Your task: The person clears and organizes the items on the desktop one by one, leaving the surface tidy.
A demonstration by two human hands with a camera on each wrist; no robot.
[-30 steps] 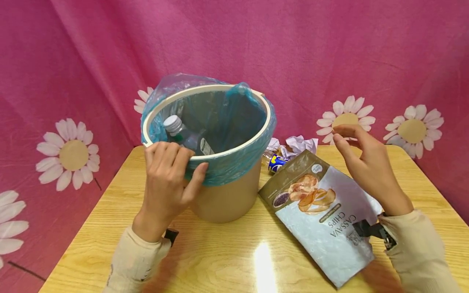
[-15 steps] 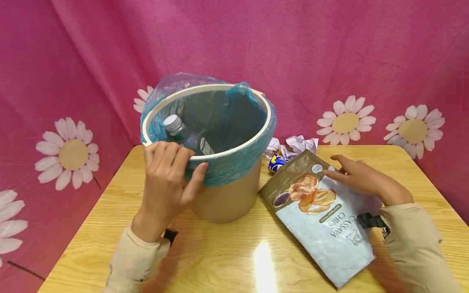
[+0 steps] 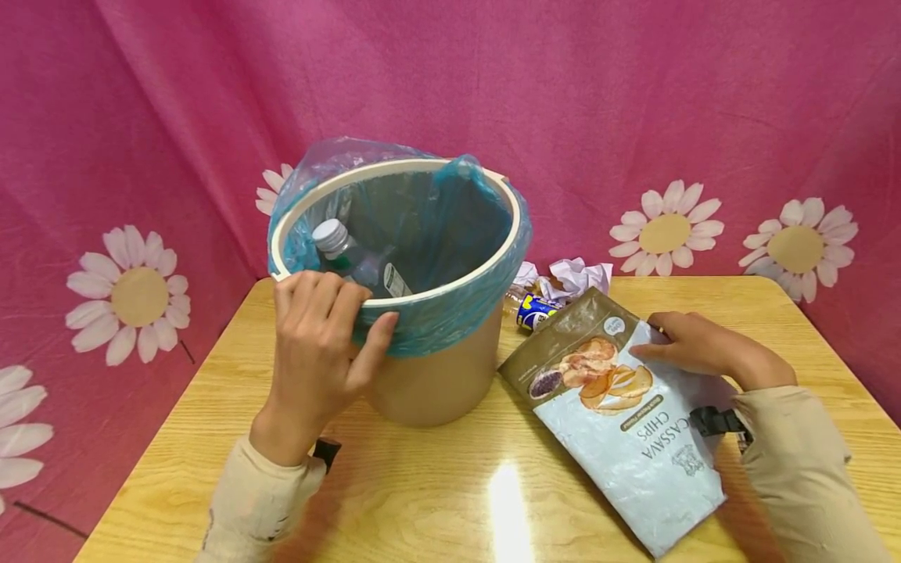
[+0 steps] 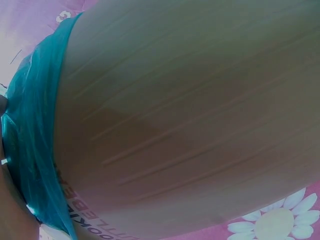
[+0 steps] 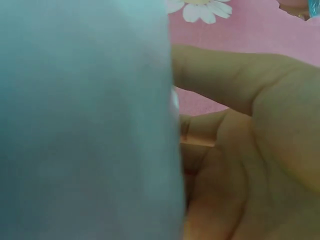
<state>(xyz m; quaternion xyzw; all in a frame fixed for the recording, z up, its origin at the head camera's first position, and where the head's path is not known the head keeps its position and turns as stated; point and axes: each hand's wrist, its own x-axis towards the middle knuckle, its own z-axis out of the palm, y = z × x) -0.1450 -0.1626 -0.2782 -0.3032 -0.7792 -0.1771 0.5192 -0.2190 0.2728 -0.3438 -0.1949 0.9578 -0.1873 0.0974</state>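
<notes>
A beige trash bin [image 3: 436, 391] stands on the table, its mouth lined with a blue plastic bag [image 3: 439, 328] folded over the rim. My left hand [image 3: 313, 344] grips the near-left rim, fingers over the edge and thumb outside. Inside the bin leans a clear plastic bottle [image 3: 352, 262] with a white cap. To the right, my right hand [image 3: 707, 344] pinches the side edge of a cassava chips bag [image 3: 612, 446], thumb on the printed face and other fingers behind it. In the right wrist view the chips bag [image 5: 85, 125] covers the fingertips.
Behind the chips bag lie crumpled white papers [image 3: 577, 275] and a small bottle with a blue label [image 3: 535, 313], partly hidden. The wooden table [image 3: 422, 500] ends at a pink curtain [image 3: 563, 117] with daisies at the back and sides.
My right hand has come down from above the chips bag and taken hold of its edge. The chips bag has shifted slightly right. My left hand stays on the bin rim.
</notes>
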